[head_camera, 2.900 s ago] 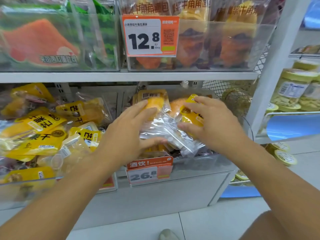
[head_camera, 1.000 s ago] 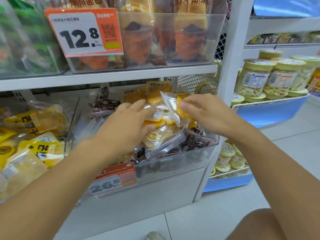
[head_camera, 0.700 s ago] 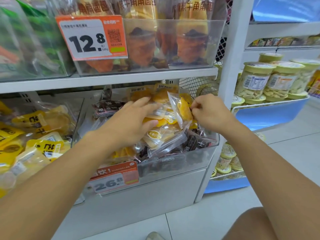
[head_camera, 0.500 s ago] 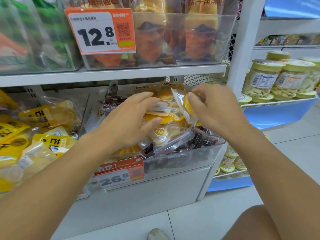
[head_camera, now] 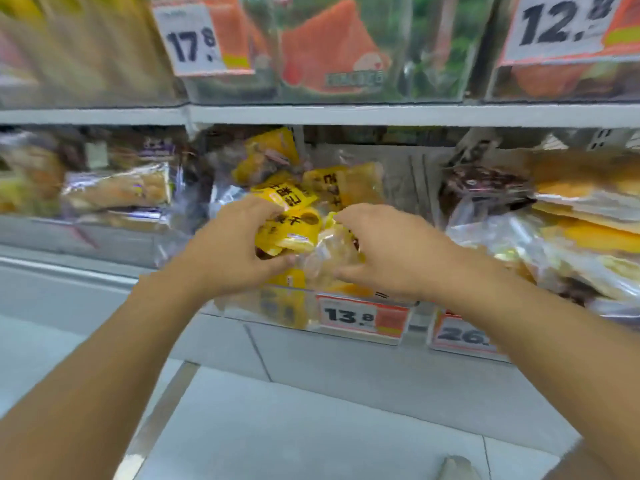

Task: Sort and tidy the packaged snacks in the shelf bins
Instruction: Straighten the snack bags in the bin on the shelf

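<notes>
A yellow snack packet, glossy and crinkled with dark printed characters, is gripped by the left hand, thumb beneath and fingers curled over its top edge. Just beside it, a clear plastic packet showing pale yellow contents is clasped by the right hand, fingers bent over its top and thumb below. Both packets are held over the front of a transparent bin on the lower shelf, in which more yellow packets are heaped loosely. A white and orange price tag marked 13.8 is fixed to the bin's front wall. To the right, a neighbouring bin is filled with flat, shiny transparent packets of orange and yellow pieces, with dark wrappers behind. To the left, elongated clear-wrapped items are seen, blurred. A pale grey metal shelf edge runs above, with clear bins and large price tags upon it. Below, a light tiled floor is seen.
</notes>
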Demonstrator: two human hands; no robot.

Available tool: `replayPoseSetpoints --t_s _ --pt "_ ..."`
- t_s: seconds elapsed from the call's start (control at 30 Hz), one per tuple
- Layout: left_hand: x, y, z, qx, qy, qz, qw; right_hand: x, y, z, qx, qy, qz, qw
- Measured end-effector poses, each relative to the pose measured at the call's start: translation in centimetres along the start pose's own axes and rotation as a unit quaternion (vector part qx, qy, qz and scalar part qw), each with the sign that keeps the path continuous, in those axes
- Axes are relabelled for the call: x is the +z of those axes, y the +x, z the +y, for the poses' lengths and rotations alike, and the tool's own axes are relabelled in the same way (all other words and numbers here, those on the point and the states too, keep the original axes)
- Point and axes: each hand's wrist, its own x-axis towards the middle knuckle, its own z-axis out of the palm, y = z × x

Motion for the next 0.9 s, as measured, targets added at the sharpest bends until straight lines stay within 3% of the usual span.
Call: replayPoseSetpoints --t_s 0.17,0.3,0.37,0.53,0.7,0.8,0.9 --pt "0.2 -2.2 -3.1 -0.04 0.022 0.037 0.998 2.7 4.1 -0.7 0.046 0.022 -0.168 0.984" --pt "0.0 -1.7 -4.2 -0.073 -0.069 -0.011 0.995 1.7 5.7 -0.6 0.103 0.011 -0.134 0.986" --pt "0.1 -1.3 -4.7 -0.069 -0.05 -0.002 0.996 0.8 6.0 -0.8 0.104 0.018 -0.093 0.99" --pt "0.4 -1.1 -4.1 -0.068 -0.021 0.023 0.997 1.0 4.8 -1.5 0.067 0.032 -0.15 0.986" --pt "0.3 -0.4 -2.5 -0.034 0.007 -0.001 0.999 0.2 4.0 -1.0 0.005 0.065 -0.081 0.995" --pt "0.2 0.3 -1.6 -0.017 0.044 -0.032 0.998 -0.9 3.1 -0.6 -0.001 0.089 0.033 0.995" --pt "0.0 0.5 -1.0 0.005 0.008 -0.027 1.0 -1.7 2.0 0.0 0.002 0.133 0.11 0.985"
